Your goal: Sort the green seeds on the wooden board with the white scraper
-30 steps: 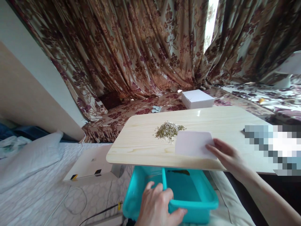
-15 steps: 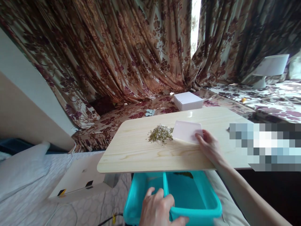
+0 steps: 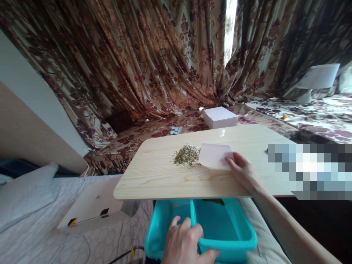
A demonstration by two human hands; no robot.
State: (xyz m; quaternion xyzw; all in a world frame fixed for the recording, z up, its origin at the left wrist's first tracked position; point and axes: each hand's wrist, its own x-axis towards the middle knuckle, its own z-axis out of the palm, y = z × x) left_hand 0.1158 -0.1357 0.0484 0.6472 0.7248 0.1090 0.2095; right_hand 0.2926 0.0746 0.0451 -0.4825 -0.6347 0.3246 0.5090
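Note:
A pale, translucent plastic scraper (image 3: 215,155) with rounded corners is pinched at its right end by my right hand (image 3: 241,168). Its left edge touches a loose pile of small green and whitish grains (image 3: 187,154) on the light wooden tabletop (image 3: 165,183). Below the table's near edge sits a turquoise bin (image 3: 228,246) with a divider between two compartments. My left hand (image 3: 183,240) grips the bin at the divider and near rim, thumb to the right, its fingertips partly hidden. More greenish grains (image 3: 216,201) show at the back of the right compartment.
Behind the table, a white box (image 3: 220,117) and a small light-blue cloth (image 3: 175,130) lie on a floral-covered ledge. To the left, a flat cardboard box (image 3: 90,203) rests on the quilted bed. A blurred patch (image 3: 310,170) covers the table's right end.
My right hand has shifted the scraper slightly left, against the pile's right side. My left hand stays at the bin, which appears almost unchanged.

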